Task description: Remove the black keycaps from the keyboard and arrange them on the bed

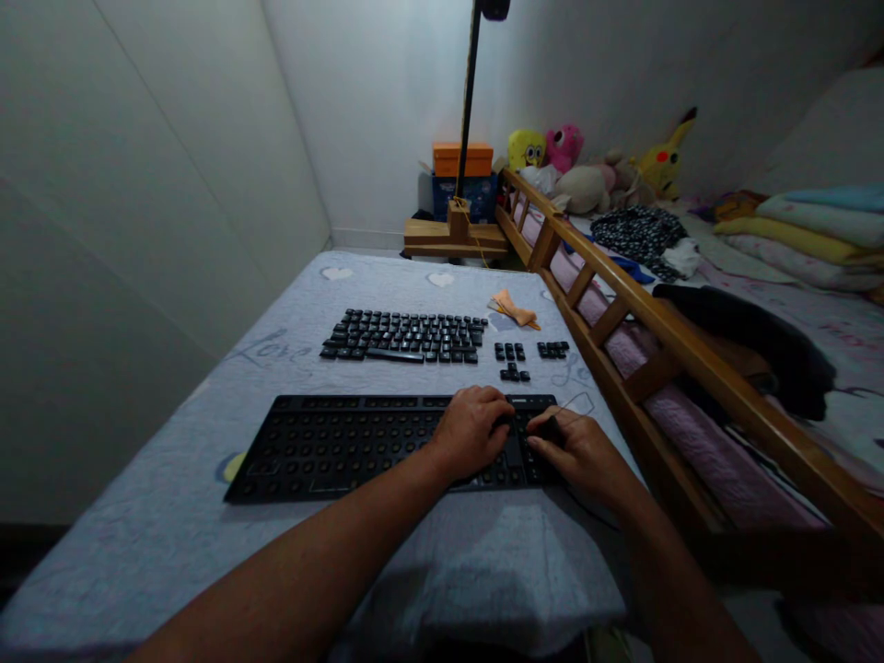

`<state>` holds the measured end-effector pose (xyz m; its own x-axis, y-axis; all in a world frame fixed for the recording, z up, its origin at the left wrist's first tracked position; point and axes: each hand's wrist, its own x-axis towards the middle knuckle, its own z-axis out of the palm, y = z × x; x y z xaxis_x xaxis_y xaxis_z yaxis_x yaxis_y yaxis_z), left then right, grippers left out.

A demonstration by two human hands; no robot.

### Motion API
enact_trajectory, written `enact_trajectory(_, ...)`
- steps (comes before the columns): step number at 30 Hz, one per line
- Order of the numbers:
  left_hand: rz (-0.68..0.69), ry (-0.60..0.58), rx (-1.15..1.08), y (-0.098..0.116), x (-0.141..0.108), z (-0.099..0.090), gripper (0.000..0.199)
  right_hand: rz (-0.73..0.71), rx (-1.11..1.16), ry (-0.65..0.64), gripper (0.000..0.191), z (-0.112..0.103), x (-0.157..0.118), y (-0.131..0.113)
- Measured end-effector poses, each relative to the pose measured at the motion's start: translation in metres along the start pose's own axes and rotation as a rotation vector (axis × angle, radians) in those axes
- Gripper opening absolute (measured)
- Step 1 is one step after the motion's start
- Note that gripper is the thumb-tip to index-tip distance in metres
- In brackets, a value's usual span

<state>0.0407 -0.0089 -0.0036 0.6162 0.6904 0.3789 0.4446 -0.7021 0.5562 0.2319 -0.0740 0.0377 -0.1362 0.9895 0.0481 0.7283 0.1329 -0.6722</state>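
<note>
A black keyboard base (345, 446) with most of its keycaps off lies across the cloth-covered table. My left hand (475, 431) rests on its right part, fingers curled; whatever they may hold is hidden. Over the number pad at the right end, my right hand (573, 449) is closed around a small dark tool whose exact shape I cannot make out. Behind the base, loose black keycaps (407, 337) are laid out in keyboard order. Smaller groups of keycaps (509, 352) and more keycaps (552, 350) lie to their right.
An orange cloth item (515, 310) lies at the table's back right. A wooden bed rail (622, 293) runs along the right side, with plush toys and bedding beyond. Behind the table stands a wooden base (452, 241) with a dark pole.
</note>
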Motion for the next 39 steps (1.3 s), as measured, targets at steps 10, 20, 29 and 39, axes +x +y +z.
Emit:
enact_trajectory(10, 0.013, 0.012, -0.002, 0.000, -0.001, 0.002, 0.019, -0.086, 0.036, -0.001, 0.009, 0.001, -0.001, 0.003)
enact_trajectory(20, -0.008, -0.001, -0.004, 0.001, 0.000, 0.000, 0.020, -0.020, -0.033, 0.009, 0.012, 0.004, -0.001, 0.003)
enact_trajectory(29, -0.007, -0.005, -0.001, 0.000, 0.000, 0.000, 0.019, -0.066, -0.076, -0.021, 0.008, 0.002, 0.006, 0.001)
enact_trajectory(39, -0.003, -0.003, 0.003, -0.001, 0.000, 0.002, 0.019, -0.081, -0.099, -0.169, 0.009, -0.008, 0.023, 0.001)
